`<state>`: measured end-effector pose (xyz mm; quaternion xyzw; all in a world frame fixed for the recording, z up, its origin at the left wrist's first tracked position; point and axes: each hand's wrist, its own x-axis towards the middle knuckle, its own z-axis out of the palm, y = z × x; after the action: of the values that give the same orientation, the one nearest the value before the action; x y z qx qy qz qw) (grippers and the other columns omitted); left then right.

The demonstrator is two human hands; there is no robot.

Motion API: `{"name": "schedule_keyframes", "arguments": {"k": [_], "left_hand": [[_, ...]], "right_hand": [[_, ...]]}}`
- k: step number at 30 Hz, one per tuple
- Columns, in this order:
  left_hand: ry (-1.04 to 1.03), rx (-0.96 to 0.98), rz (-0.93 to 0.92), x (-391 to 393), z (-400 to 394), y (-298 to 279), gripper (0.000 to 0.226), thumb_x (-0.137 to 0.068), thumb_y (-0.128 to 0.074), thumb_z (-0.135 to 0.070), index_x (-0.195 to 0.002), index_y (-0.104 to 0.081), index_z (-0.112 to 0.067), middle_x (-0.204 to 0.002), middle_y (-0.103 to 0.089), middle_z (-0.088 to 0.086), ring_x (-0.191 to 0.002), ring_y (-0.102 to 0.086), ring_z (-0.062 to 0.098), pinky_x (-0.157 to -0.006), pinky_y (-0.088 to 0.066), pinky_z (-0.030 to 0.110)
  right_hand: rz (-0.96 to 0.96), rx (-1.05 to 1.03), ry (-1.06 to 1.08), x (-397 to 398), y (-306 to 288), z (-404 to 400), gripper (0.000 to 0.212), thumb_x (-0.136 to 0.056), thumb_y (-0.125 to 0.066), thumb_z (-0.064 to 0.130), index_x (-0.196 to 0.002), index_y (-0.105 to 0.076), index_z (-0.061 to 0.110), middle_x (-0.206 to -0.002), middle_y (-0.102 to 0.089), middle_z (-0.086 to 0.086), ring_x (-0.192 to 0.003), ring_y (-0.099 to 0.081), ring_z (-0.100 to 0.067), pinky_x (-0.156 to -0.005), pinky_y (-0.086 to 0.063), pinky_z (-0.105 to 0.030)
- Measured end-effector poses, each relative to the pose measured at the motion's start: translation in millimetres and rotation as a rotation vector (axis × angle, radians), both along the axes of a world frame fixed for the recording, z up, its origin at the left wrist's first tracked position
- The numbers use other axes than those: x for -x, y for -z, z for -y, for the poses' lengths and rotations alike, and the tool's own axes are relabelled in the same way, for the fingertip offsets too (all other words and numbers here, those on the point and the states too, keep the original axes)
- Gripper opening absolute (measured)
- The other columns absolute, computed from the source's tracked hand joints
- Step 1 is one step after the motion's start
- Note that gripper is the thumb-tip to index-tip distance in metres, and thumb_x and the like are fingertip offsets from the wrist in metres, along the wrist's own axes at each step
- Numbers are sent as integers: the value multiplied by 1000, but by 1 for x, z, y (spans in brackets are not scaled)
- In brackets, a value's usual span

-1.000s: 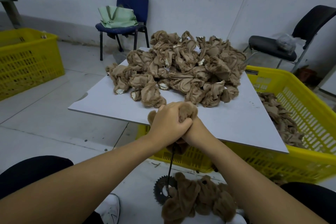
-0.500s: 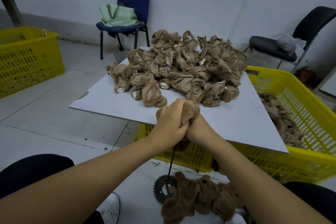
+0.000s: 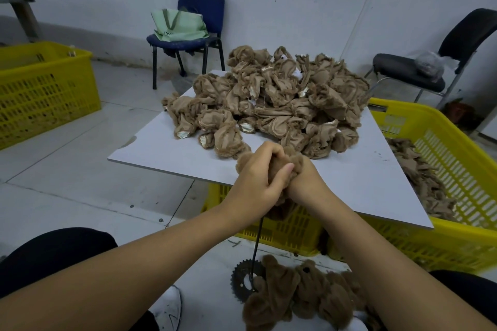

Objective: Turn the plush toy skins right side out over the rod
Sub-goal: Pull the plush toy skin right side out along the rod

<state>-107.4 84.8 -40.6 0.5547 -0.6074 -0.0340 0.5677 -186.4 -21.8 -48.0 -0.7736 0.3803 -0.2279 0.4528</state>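
Skin worked down over the rod, both hands clamped together on it.

Head view: against the picture a second ago, the left hand and right hand are raised a little and more fuzzy skin is bunched above the fingers, so the turning is judged under way, not finished. The rod is seen below the hands, rising from a sprocket on the floor. Turned skins are heaped beside it. The unturned pile is left on the desk, just beyond the hands; a yellow crate is set under it.
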Motion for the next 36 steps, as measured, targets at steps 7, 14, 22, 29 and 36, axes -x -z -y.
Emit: {"name": "schedule_keyframes", "arguments": {"k": [7,14,22,29,36], "left_hand": [[-101,140,90,2,3,6,9,-98,-52,-8,-91,-47,-4,-87,-47,8,-79,-44,19,-72,-38,30],[-89,92,15,-1,7,9,6,-101,-48,-15,-96,-45,-17,-90,-45,-3,-83,-48,21,-73,-44,41],[-168,125,-17,11,7,20,25,-98,-44,0,-103,-41,-24,-103,-41,-40,-95,-45,-9,-80,-44,19],[-103,41,-243,17,1,21,33,-102,-47,-13,-112,-47,-44,-107,-58,-34,-105,-59,-6,-84,-48,10],[-133,49,-350,21,4,7,30,-105,-42,-8,-101,-61,-31,-92,-66,-25,-91,-64,-3,-75,-49,10]], "right_hand": [[54,35,2,4,-12,-8,34,-93,-62,11,-60,-57,17,-50,-56,8,-45,-53,4,-42,-41,-13],[22,80,1,8,-17,-10,22,-93,-61,10,-71,-65,5,-67,-65,-8,-66,-64,-15,-52,-50,-28],[77,-28,-10,5,-2,-23,18,-96,-58,7,-79,-63,5,-76,-65,-13,-76,-65,-29,-64,-54,-38],[91,-37,-3,8,2,-25,17,-97,-60,15,-87,-68,5,-85,-71,-12,-81,-68,-26,-71,-59,-39],[81,29,92,8,-2,-29,11,-93,-62,10,-85,-67,4,-77,-70,-12,-72,-69,-29,-60,-59,-40]]}}
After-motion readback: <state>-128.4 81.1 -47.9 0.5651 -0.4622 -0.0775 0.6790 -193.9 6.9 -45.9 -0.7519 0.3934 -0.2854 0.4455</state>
